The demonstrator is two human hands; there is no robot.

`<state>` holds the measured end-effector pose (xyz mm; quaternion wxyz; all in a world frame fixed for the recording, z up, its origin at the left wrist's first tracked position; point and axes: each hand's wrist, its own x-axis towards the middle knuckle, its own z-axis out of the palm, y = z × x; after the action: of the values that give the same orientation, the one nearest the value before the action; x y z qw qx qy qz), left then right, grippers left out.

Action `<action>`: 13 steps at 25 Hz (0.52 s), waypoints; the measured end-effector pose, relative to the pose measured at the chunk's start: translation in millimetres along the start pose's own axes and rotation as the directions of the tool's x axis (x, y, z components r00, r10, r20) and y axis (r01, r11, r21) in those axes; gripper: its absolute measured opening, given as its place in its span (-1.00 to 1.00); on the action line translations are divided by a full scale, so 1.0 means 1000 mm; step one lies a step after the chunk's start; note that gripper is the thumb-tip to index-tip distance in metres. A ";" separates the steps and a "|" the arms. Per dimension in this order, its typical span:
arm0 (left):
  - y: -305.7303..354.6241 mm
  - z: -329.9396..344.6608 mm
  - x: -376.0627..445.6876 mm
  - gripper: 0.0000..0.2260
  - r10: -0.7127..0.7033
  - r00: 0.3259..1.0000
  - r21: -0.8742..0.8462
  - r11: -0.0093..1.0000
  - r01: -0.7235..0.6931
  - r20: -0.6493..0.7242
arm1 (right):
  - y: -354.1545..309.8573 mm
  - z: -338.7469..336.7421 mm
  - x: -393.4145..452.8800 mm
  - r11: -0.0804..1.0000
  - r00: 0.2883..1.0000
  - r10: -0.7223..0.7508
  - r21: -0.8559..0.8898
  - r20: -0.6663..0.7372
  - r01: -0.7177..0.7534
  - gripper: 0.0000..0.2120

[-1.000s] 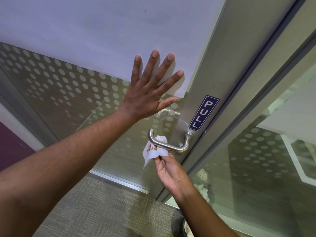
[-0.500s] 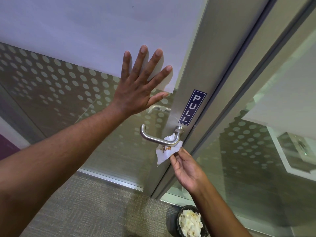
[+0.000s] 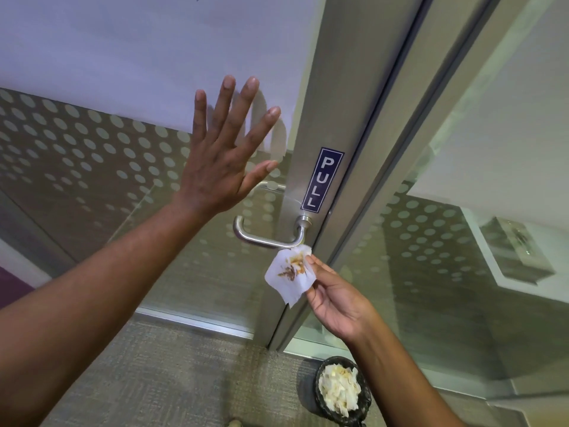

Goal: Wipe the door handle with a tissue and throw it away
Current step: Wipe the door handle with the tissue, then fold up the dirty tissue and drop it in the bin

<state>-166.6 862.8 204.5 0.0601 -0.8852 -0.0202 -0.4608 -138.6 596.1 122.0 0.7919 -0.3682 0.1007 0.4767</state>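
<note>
A brushed-metal lever door handle (image 3: pixel 264 238) sticks out of the door's metal stile under a blue PULL sign (image 3: pixel 321 179). My right hand (image 3: pixel 334 298) pinches a white tissue (image 3: pixel 291 274) with brown stains, just below the handle's right bend; the tissue's top edge is at the handle's neck. My left hand (image 3: pixel 226 158) is flat on the glass door above the handle, fingers spread. On the floor below stands a small black bin (image 3: pixel 340 392) full of used tissues.
The glass door (image 3: pixel 92 155) has a dotted frosted film and a white panel above. A fixed glass wall (image 3: pixel 462 241) lies to the right of the metal frame. Grey carpet (image 3: pixel 172 374) covers the floor.
The tissue slid along the handle from its left end to the right bend and now hangs just under it, stained side showing. The view dropped, and the bin came into sight.
</note>
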 end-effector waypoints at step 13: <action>0.187 0.013 -0.078 -0.69 0.225 0.452 -0.389 -0.274 0.879 0.863 | -0.063 -0.067 -0.092 0.963 0.958 -0.246 0.150 0.148 0.225 -0.42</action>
<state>-184.0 680.3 117.2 -0.7764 -0.6232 -0.0158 0.0928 -122.1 470.9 152.5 0.8712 -0.2839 0.0212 0.4000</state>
